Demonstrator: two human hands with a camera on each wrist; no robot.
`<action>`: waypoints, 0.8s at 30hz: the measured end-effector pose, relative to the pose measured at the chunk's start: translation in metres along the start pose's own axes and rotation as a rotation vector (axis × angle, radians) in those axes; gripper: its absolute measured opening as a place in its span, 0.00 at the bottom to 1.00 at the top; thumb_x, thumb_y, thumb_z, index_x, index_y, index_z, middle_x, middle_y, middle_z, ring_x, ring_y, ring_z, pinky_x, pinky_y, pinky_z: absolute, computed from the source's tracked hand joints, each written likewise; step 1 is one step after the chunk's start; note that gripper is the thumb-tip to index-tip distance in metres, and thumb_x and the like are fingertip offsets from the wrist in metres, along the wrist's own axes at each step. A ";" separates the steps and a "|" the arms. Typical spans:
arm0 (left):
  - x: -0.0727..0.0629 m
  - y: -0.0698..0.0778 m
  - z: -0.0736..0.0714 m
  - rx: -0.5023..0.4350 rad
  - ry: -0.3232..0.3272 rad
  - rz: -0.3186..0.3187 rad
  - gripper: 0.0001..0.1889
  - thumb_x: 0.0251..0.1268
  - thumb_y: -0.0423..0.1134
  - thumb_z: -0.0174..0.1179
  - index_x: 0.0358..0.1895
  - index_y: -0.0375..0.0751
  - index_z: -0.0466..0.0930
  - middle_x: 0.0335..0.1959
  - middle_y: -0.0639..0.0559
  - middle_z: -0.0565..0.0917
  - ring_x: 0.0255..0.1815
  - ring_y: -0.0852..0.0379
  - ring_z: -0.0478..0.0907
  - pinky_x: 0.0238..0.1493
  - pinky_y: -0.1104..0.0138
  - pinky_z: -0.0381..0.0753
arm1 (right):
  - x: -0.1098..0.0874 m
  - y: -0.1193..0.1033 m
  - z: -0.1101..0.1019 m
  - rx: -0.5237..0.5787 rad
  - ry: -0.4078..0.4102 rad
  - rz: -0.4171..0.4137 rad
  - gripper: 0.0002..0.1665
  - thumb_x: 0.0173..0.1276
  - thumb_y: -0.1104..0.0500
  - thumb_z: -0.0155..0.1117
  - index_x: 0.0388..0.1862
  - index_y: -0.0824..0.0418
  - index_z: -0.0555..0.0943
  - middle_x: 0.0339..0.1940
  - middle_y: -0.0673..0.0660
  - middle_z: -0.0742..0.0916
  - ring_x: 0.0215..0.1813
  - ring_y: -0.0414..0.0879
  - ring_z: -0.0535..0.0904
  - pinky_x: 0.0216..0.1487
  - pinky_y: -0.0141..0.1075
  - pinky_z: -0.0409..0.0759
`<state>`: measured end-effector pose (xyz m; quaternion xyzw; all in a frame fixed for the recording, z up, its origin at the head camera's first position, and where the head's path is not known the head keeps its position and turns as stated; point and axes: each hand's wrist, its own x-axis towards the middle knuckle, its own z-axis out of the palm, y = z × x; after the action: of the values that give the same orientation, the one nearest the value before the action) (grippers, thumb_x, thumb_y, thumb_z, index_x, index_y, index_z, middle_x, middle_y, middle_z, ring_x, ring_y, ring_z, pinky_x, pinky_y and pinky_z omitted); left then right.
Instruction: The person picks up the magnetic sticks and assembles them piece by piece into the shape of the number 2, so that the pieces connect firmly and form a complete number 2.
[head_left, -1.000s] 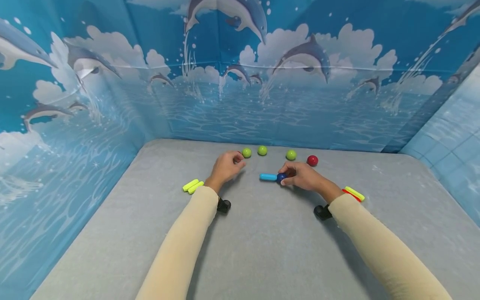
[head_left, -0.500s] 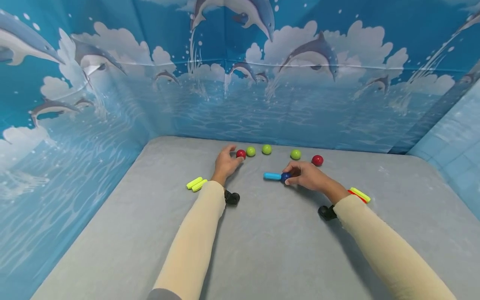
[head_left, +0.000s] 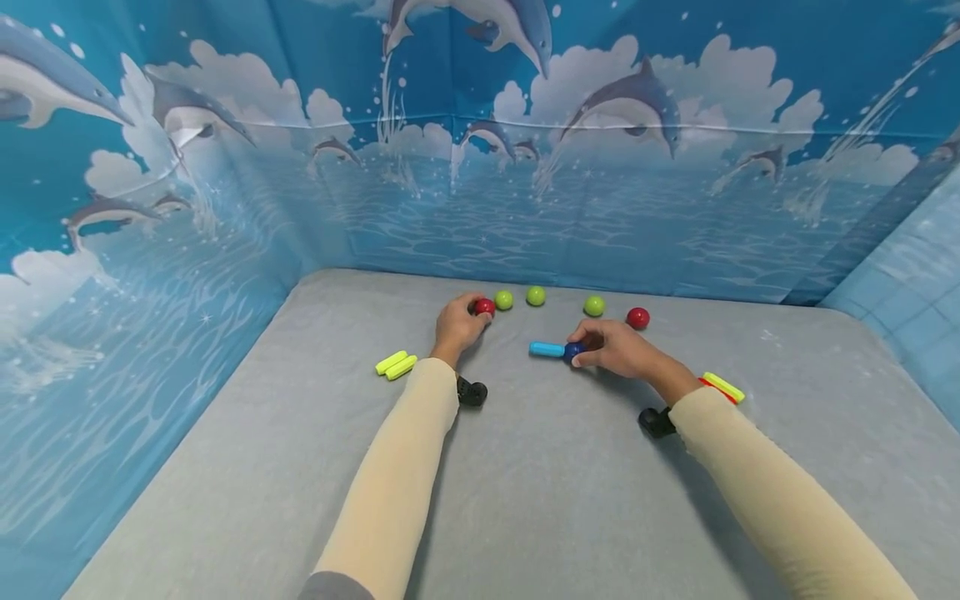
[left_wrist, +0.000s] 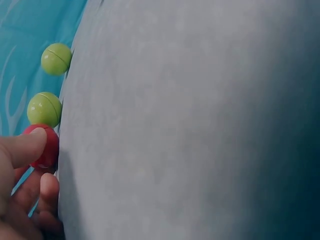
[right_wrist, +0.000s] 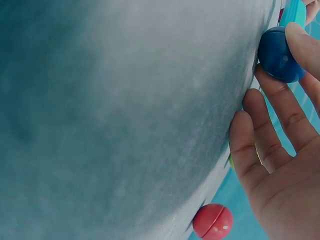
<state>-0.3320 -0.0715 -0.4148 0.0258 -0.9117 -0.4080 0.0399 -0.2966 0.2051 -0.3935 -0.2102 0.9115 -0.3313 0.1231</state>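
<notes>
My left hand grips a glossy red ball at the back of the table. In the left wrist view its thumb lies over the ball and the other fingers curl behind. My right hand pinches a dark blue ball between thumb and fingers, the remaining fingers spread. A light blue stick lies end-on against this ball, pointing left. Right beside the red ball is a green ball.
Two more green balls and another red ball line the back of the grey table. Two yellow sticks lie left; a yellow stick and a red stick lie right, by the sleeve. A dolphin-printed curtain stands behind.
My left hand first uncovers the red ball, its fingers spreading around it, then closes on it. My right hand stays on the blue ball. The whole view shifts slightly.
</notes>
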 end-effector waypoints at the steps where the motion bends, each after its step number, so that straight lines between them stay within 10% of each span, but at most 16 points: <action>1: 0.000 -0.001 -0.001 -0.010 -0.001 0.003 0.23 0.67 0.39 0.63 0.65 0.46 0.77 0.64 0.46 0.80 0.68 0.47 0.74 0.69 0.54 0.71 | 0.001 0.000 0.000 0.000 -0.001 0.000 0.13 0.67 0.60 0.68 0.49 0.59 0.80 0.53 0.62 0.86 0.54 0.53 0.81 0.50 0.43 0.82; 8: -0.001 -0.007 -0.013 -0.036 -0.040 0.038 0.23 0.66 0.34 0.63 0.65 0.44 0.77 0.62 0.44 0.80 0.68 0.46 0.73 0.67 0.54 0.74 | 0.001 0.000 -0.001 -0.010 -0.003 -0.021 0.13 0.67 0.61 0.68 0.49 0.60 0.80 0.52 0.63 0.86 0.52 0.53 0.81 0.48 0.41 0.81; 24: -0.031 0.000 -0.068 0.216 -0.279 0.236 0.23 0.63 0.36 0.67 0.62 0.44 0.78 0.58 0.46 0.81 0.48 0.51 0.78 0.53 0.59 0.80 | -0.002 0.001 -0.001 -0.013 0.014 -0.035 0.14 0.67 0.61 0.69 0.50 0.60 0.80 0.51 0.63 0.86 0.52 0.53 0.81 0.51 0.46 0.83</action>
<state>-0.2945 -0.1194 -0.3708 -0.1337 -0.9436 -0.2999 -0.0420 -0.2952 0.2068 -0.3935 -0.2245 0.9108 -0.3288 0.1095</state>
